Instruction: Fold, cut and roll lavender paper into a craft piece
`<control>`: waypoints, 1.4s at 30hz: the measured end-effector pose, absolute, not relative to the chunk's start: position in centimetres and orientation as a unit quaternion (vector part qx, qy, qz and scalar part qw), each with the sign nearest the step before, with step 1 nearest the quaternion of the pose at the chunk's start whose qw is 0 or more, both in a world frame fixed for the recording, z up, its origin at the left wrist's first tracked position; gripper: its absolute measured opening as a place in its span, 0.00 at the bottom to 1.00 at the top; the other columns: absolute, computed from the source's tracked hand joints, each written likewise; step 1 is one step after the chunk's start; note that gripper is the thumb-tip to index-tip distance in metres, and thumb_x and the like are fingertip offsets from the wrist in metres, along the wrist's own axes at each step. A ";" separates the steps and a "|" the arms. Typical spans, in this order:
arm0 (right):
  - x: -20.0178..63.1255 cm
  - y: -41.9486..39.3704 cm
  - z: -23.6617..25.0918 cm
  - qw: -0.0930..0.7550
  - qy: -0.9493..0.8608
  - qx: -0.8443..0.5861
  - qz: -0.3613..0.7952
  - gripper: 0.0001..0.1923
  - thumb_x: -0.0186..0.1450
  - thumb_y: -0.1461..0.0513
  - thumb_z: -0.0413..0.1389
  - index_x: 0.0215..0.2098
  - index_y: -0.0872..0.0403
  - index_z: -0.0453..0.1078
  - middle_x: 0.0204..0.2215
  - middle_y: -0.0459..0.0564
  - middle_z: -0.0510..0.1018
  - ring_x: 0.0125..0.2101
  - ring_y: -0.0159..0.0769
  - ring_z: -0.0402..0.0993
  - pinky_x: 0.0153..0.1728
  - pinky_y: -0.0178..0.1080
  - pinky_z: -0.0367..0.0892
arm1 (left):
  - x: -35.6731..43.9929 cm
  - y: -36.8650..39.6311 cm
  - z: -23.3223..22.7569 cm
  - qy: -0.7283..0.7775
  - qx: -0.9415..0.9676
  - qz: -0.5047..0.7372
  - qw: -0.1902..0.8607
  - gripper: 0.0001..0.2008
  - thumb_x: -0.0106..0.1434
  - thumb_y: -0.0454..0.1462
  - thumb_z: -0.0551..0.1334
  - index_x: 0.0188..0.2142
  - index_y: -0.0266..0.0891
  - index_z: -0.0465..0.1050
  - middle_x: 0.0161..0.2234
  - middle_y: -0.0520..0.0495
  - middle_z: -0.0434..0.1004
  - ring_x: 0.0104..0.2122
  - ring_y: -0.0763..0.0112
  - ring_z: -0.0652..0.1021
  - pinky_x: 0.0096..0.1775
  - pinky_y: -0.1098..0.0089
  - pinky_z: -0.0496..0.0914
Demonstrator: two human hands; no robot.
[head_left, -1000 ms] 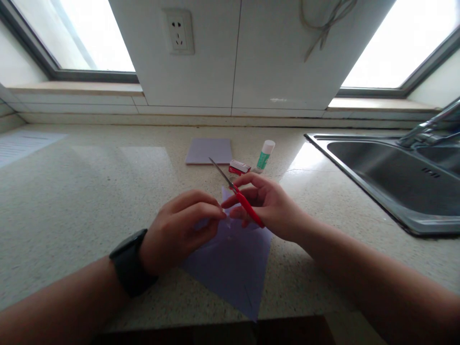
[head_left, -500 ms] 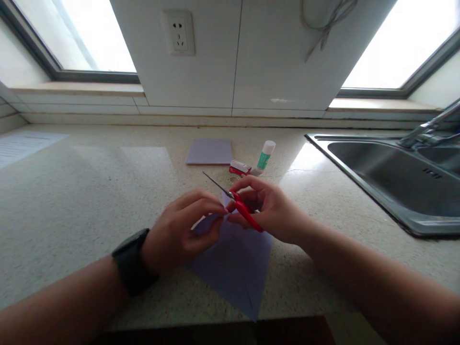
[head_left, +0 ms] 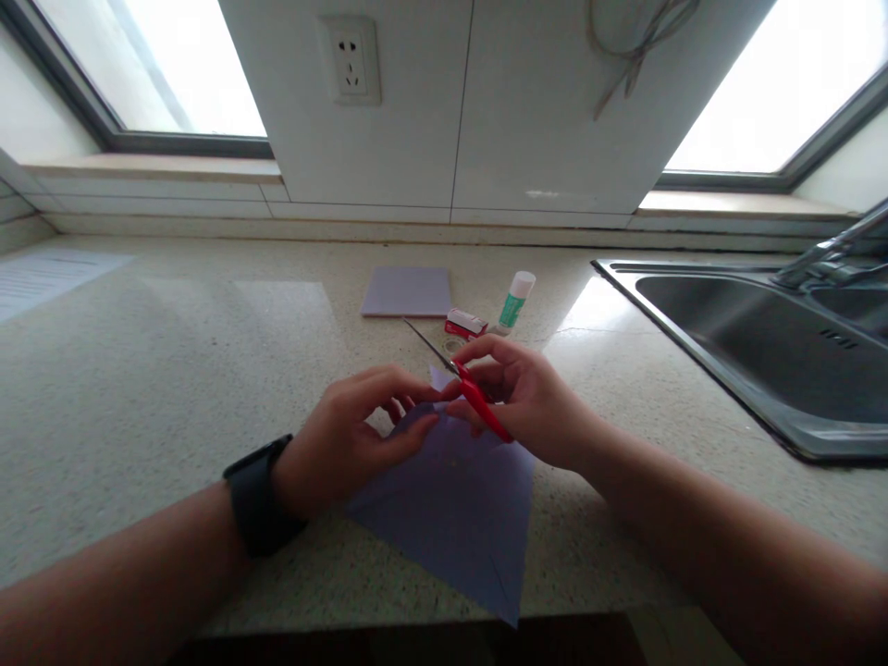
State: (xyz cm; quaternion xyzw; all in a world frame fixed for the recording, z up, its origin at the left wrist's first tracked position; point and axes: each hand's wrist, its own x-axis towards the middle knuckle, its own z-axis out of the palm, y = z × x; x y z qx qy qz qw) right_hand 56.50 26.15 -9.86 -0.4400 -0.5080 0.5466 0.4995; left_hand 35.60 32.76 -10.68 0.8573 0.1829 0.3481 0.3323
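A lilac sheet of paper [head_left: 450, 518] lies on the speckled counter [head_left: 173, 370] near its front edge, one corner pointing toward me. My left hand [head_left: 353, 430], with a black watch on its wrist, pinches the sheet's far edge between thumb and fingers. My right hand [head_left: 527, 398] holds red-handled scissors [head_left: 472, 393], blades closed and pointing up and to the left, and its fingertips also touch the paper beside my left hand.
Behind my hands lie a lilac paper pad [head_left: 407, 291], a small red box [head_left: 464, 323] and a green-and-white glue stick [head_left: 516, 299]. A steel sink [head_left: 756, 342] with a tap fills the right. A wall socket [head_left: 351, 57] and windows are at the back.
The paper has shifted slightly right and lies flatter under my left fingers. The scissors' tip has tilted a little, dipping left and then rising again. Both hands stay in the same place.
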 end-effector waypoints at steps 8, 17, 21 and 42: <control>58.9 26.3 -8.4 0.516 -0.540 -0.479 0.462 0.22 0.55 0.57 0.72 0.40 0.52 0.67 0.25 0.42 0.78 0.21 0.28 0.73 0.18 0.30 0.67 | 35.7 32.9 -10.9 0.245 0.820 0.334 0.395 0.05 0.65 0.38 0.66 0.39 0.40 0.78 0.31 0.50 0.80 0.30 0.73 0.78 0.32 0.73 0.73; 57.7 25.9 -8.3 0.511 -0.557 -0.458 0.467 0.22 0.55 0.58 0.71 0.41 0.51 0.66 0.29 0.44 0.81 0.22 0.28 0.74 0.22 0.32 0.69 | 35.7 32.9 -10.5 0.238 0.829 0.315 0.395 0.06 0.66 0.39 0.65 0.36 0.39 0.79 0.30 0.50 0.80 0.28 0.73 0.77 0.30 0.74 0.71; 56.8 26.2 -9.1 0.517 -0.547 -0.436 0.494 0.24 0.53 0.61 0.73 0.41 0.51 0.66 0.30 0.44 0.81 0.24 0.27 0.73 0.23 0.31 0.69 | 35.8 32.8 -10.6 0.240 0.832 0.318 0.387 0.05 0.65 0.38 0.65 0.37 0.39 0.79 0.30 0.50 0.81 0.28 0.73 0.78 0.30 0.75 0.72; 56.7 26.7 -10.1 0.520 -0.540 -0.431 0.502 0.23 0.53 0.61 0.73 0.41 0.52 0.68 0.30 0.44 0.81 0.24 0.27 0.74 0.22 0.30 0.68 | 36.0 32.8 -10.9 0.246 0.822 0.325 0.397 0.07 0.61 0.38 0.68 0.39 0.38 0.79 0.29 0.49 0.81 0.26 0.73 0.78 0.27 0.75 0.73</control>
